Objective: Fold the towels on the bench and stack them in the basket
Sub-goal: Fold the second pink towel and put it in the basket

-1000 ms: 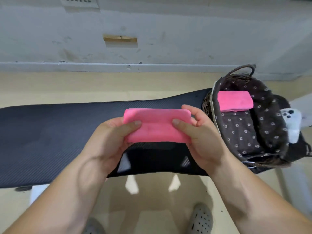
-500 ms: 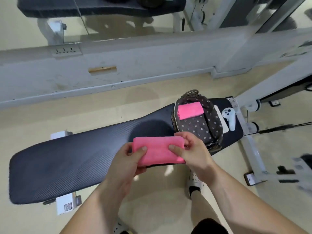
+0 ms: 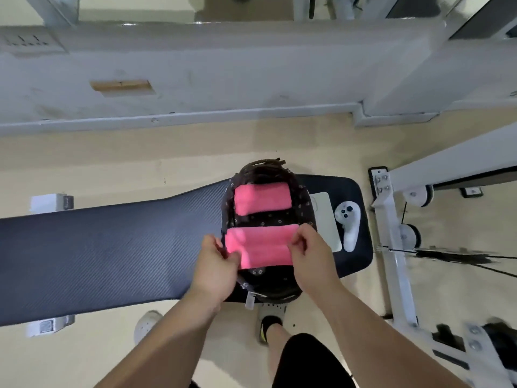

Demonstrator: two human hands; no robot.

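A folded pink towel (image 3: 260, 249) hangs over the near half of the dark wicker basket (image 3: 306, 204), which has a flower-print lining. My left hand (image 3: 216, 266) pinches the towel's left end and my right hand (image 3: 312, 254) pinches its right end. Whether the towel touches the lining I cannot tell. Another folded pink towel (image 3: 261, 197) lies in the far half of the basket. The basket stands on the right part of the black padded bench (image 3: 98, 245).
A white game controller (image 3: 348, 222) and a white flat device (image 3: 326, 219) lie on the bench right of the basket. White machine frame (image 3: 397, 247) stands to the right. A low white wall (image 3: 195, 79) runs behind. My feet (image 3: 270, 317) are below the bench edge.
Both hands carried the folded towel rightward from the bench's front edge to over the basket. The camera view rose and shifted right.
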